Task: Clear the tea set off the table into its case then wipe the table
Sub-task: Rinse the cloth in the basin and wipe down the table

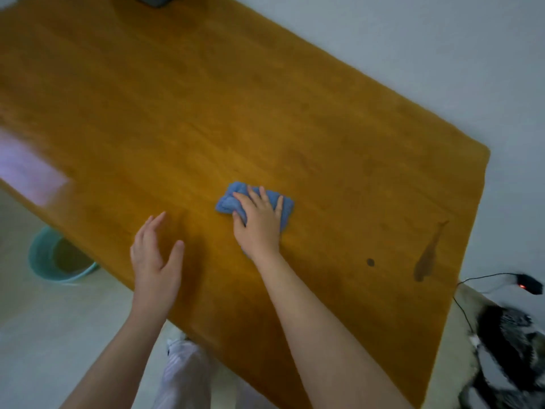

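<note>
Nearest the near edge of the orange-brown wooden table, the left hand is spread flat with straight fingers and holds nothing; whether it touches the wood I cannot tell. Just beyond it, toward the middle of the tabletop, the right hand presses a crumpled blue terry cloth onto the surface, fingers straight and fanned over the top of it. Toward the right corner lie a long dark fish-shaped mark and a small dark round spot (stain or grain, I cannot say). Off the left edge, a teal plastic bucket stands on the floor. At the far edge a dark grey object is cut off by the frame; it may be the case.

No tea piece shows on the tabletop, so clearing looks done. Wiping appears under way, with the far half and right corner probably left.
</note>
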A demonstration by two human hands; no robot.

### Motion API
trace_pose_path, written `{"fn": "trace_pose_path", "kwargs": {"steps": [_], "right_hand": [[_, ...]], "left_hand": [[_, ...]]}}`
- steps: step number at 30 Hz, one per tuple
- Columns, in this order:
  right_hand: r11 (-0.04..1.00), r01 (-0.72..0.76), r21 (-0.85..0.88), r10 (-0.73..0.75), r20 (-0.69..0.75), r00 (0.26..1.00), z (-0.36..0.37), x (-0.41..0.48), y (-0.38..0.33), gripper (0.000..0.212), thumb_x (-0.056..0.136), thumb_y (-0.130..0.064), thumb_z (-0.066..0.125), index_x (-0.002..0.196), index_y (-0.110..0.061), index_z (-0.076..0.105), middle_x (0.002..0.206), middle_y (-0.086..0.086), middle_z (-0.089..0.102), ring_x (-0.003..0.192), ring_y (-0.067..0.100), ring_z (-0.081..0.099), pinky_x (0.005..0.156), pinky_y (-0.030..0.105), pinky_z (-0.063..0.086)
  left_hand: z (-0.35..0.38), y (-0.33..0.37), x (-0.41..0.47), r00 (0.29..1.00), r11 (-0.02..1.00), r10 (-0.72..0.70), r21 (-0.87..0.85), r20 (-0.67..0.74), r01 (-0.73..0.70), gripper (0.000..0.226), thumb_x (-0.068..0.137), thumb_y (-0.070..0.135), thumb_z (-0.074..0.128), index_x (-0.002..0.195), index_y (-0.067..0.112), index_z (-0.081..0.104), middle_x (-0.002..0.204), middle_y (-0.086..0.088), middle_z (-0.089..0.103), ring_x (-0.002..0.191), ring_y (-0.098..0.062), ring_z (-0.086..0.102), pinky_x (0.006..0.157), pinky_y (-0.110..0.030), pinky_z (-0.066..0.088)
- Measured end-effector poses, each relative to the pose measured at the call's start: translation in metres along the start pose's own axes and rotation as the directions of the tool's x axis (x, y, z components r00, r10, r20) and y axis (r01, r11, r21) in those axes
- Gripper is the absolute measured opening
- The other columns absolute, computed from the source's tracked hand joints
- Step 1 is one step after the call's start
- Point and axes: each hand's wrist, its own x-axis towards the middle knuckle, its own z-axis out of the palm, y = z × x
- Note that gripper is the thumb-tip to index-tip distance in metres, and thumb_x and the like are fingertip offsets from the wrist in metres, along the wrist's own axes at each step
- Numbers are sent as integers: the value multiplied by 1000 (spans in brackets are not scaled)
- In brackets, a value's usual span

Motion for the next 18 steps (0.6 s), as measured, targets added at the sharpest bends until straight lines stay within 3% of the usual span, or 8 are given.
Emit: {"fn": "trace_pose_path", "kwargs": {"steps": [5,7,9,10,12,14,16,18], "right_hand": [[945,286,158,-314,196,929,26,-32,-68,42,89,-18,56,131,-22,57,146,-1,47,143,21,28,118,51,-6],[927,264,266,-330,247,911,25,-43,-73,40,91,-15,55,130,-20,58,140,0,54,138,18,36,119,46,0],[857,45,513,-213,275,938,11,-49,-71,33,94,-17,54,125,-24,60,128,-1,62,123,13,50,117,40,22],[737,-135,663,-100,304,947,0,-51,-68,29,95,-17,54,122,-26,60,123,-3,64,115,10,55,109,37,36],[354,-404,844,94,397,913,-24,-55,-65,26,96,-17,56,121,-25,59,118,-4,65,106,9,62,88,26,50],[63,-494,867,187,476,859,-41,-61,-57,27,98,-22,54,125,-21,57,116,5,67,102,16,65,81,28,51],[-102,-507,856,203,517,831,-54,-69,-52,40,96,-33,54,131,-15,55,121,16,64,107,28,64,86,38,51],[-226,-503,834,231,547,804,-65,-78,-54,53,91,-41,54,135,-12,52,120,21,62,104,33,63,85,41,52]], "left_hand": [[-4,-18,-15,996,1000,-5,-14,-85,4,50,92,22,49,141,14,41,143,-7,41,138,-22,32,115,-42,24],[-10,-24,-22,992,995,-86,-62,-95,81,45,97,17,51,140,14,41,141,-8,42,133,-24,38,112,-43,30],[-15,-25,-28,977,972,-193,-151,-92,178,42,99,15,50,140,17,41,138,-8,42,123,-23,46,103,-40,40],[-17,-23,-30,970,961,-228,-178,-88,210,41,99,16,49,140,17,42,136,-8,43,117,-21,49,96,-36,43],[-17,-16,-34,958,930,-285,-248,-27,269,38,98,15,51,136,19,45,132,-8,49,108,-20,55,87,-33,45],[-12,1,-40,933,845,-338,-399,119,357,25,97,13,53,121,21,54,119,-16,61,94,-23,62,80,-39,50],[-9,27,-49,917,780,-314,-483,248,398,14,98,16,53,109,19,59,108,-16,67,86,-25,65,76,-39,52],[-7,53,-59,924,763,-228,-534,306,365,15,97,21,53,111,21,59,102,-4,69,91,-19,67,75,-32,54]]}}
